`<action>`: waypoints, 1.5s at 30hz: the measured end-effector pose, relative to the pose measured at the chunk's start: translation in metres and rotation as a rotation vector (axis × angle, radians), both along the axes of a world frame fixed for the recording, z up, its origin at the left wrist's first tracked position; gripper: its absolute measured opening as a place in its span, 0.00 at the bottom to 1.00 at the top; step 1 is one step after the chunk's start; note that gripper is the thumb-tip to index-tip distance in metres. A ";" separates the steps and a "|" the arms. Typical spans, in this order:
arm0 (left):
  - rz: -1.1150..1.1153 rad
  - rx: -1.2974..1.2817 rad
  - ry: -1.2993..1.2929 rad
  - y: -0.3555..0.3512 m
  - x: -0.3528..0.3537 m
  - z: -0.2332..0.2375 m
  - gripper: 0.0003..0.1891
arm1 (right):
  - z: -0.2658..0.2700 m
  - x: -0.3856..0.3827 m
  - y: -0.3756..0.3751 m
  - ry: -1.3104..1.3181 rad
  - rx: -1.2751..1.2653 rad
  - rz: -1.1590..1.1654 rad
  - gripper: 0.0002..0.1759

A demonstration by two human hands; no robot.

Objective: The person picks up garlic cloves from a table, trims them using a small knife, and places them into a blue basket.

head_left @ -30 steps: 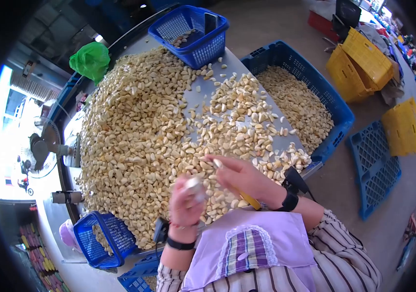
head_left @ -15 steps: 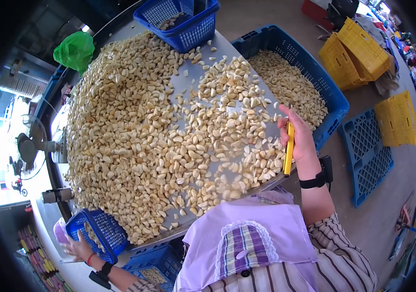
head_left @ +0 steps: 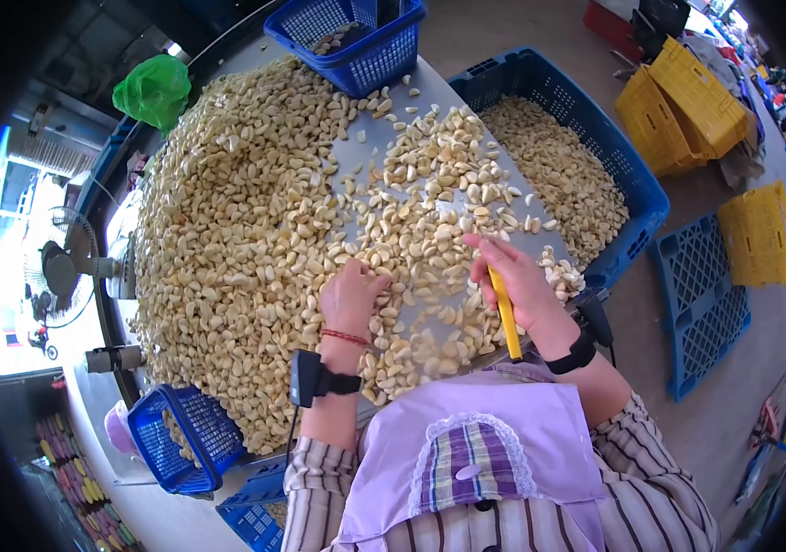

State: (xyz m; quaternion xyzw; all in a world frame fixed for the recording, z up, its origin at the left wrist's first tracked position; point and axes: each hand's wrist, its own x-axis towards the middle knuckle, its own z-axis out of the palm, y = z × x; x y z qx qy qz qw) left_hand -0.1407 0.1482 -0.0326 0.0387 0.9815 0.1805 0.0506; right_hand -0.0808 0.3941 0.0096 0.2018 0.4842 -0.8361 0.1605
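Observation:
A large heap of peeled garlic cloves (head_left: 236, 239) covers the metal table (head_left: 517, 179). My right hand (head_left: 520, 287) is closed around a yellow utility knife (head_left: 504, 313), whose handle points back towards my body; its blade cannot be made out. This hand is over the table's right edge, beside loose cloves. Among the cloves at the middle of the table is my left hand (head_left: 349, 296), palm down with bent fingers touching them. Whatever lies under its fingertips is hidden.
A big blue crate (head_left: 636, 184) of cloves stands right of the table. Small blue baskets stand at the far edge (head_left: 384, 60) and near left (head_left: 200, 442). Yellow crates (head_left: 678, 110) and a blue pallet (head_left: 705, 304) lie farther right. A fan (head_left: 62, 267) is at left.
My left hand has left the near-left basket and come to the cloves at mid-table. My right hand, still holding the utility knife, has moved left and closer to my body.

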 end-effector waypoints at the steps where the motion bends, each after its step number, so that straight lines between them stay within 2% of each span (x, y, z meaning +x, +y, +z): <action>1: -0.070 0.035 -0.016 -0.009 -0.001 -0.001 0.20 | 0.002 0.000 -0.002 -0.019 0.004 0.015 0.20; 2: -0.138 0.069 -0.030 -0.016 -0.003 -0.001 0.20 | 0.000 0.000 -0.005 -0.021 0.000 0.016 0.20; 3: -0.126 0.099 -0.082 -0.017 -0.003 0.009 0.15 | -0.002 -0.001 -0.007 -0.026 0.006 0.038 0.21; 6: -0.158 0.153 -0.117 -0.028 -0.013 0.001 0.12 | 0.003 -0.008 -0.020 -0.044 0.041 0.115 0.21; 8: -0.184 0.094 -0.042 -0.024 -0.015 -0.002 0.10 | 0.006 -0.012 -0.027 -0.055 0.073 0.160 0.21; 10: -0.253 -0.109 -0.126 -0.011 -0.013 0.010 0.11 | 0.005 -0.017 -0.032 -0.025 0.078 0.203 0.21; 14: -0.229 -0.172 -0.086 -0.007 -0.012 0.008 0.14 | 0.009 -0.022 -0.039 -0.022 0.074 0.217 0.21; 16: -0.350 -0.229 -0.235 -0.019 -0.014 0.018 0.15 | 0.008 -0.022 -0.039 -0.011 0.156 0.234 0.21; 17: -0.383 -0.220 -0.272 -0.023 -0.010 0.038 0.12 | 0.005 -0.020 -0.038 -0.014 0.156 0.229 0.21; 18: -0.383 -0.220 -0.274 -0.022 -0.010 0.038 0.12 | 0.001 -0.019 -0.037 -0.039 0.127 0.218 0.21; 20: -0.239 -0.032 0.152 -0.016 -0.014 0.037 0.09 | -0.004 -0.018 -0.040 -0.062 0.094 0.217 0.21; 21: -0.271 -0.005 0.194 -0.012 -0.018 0.029 0.09 | -0.005 -0.018 -0.041 -0.084 0.091 0.207 0.21; 24: -0.357 -0.036 0.157 -0.006 -0.029 -0.009 0.10 | -0.005 -0.015 -0.038 -0.081 0.090 0.200 0.21; 29: -0.472 0.011 0.223 -0.003 -0.027 -0.006 0.10 | -0.009 -0.015 -0.028 -0.095 0.055 0.133 0.21; 32: -0.513 -0.106 0.226 -0.007 -0.025 -0.011 0.09 | -0.011 -0.013 -0.028 -0.128 0.061 0.109 0.21; 34: -0.399 0.381 0.103 -0.006 -0.029 -0.005 0.07 | -0.013 -0.013 -0.029 -0.126 0.089 0.134 0.20; 35: -0.407 0.379 0.101 -0.007 -0.029 -0.001 0.07 | -0.013 -0.013 -0.028 -0.126 0.086 0.126 0.20; 37: 0.291 1.460 -0.349 -0.003 -0.026 0.020 0.03 | -0.012 -0.010 -0.025 -0.096 0.035 0.105 0.20; 38: 0.292 1.459 -0.356 -0.011 -0.027 0.015 0.03 | -0.014 -0.008 -0.023 -0.102 0.035 0.101 0.20; 40: 0.190 1.100 -0.349 -0.030 -0.031 0.000 0.02 | -0.017 -0.008 -0.024 -0.113 -0.005 0.030 0.19; 41: -0.010 0.818 -0.215 -0.020 -0.025 -0.012 0.06 | -0.019 -0.008 -0.025 -0.115 -0.007 0.036 0.19; 42: -0.004 0.817 -0.212 -0.010 -0.019 -0.011 0.06 | -0.022 -0.009 -0.026 -0.119 -0.006 0.040 0.19; 44: -0.326 -0.038 -0.232 0.003 -0.009 -0.005 0.13 | -0.022 -0.009 -0.028 -0.121 -0.006 0.047 0.18; 45: -0.214 0.032 -0.277 0.003 -0.007 -0.008 0.18 | -0.021 -0.010 -0.028 -0.110 0.007 0.066 0.18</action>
